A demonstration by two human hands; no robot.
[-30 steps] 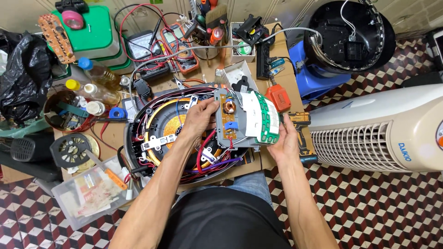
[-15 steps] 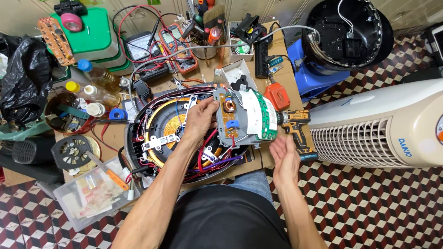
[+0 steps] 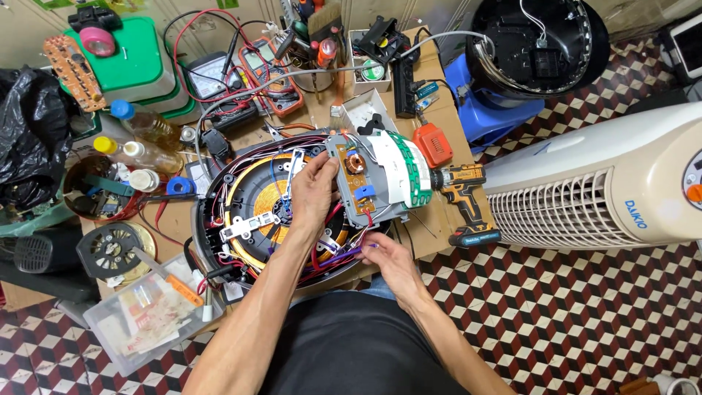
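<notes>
The left hand [image 3: 313,192] pinches the near left edge of the grey plastic circuit board holder [image 3: 369,183]; the right hand [image 3: 387,257] grips purple wires [image 3: 338,256] at the near edge of the open black round appliance base [image 3: 219,212].

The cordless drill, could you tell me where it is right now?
In the head view the cordless drill lies at the table's right edge, beside the grey circuit assembly and the white tower fan.

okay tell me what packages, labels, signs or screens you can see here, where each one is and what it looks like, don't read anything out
Multimeter: back of the table, orange case, small grey screen.
Second meter: left of it, dark case, pale screen.
Clear plastic box: front left, paper packets inside.
Tower fan: right, on the floor, cream, blue logo label.
Oil bottle: left, clear, blue cap.
Left hand and right hand are on the opened cooker, which shows none.
</notes>
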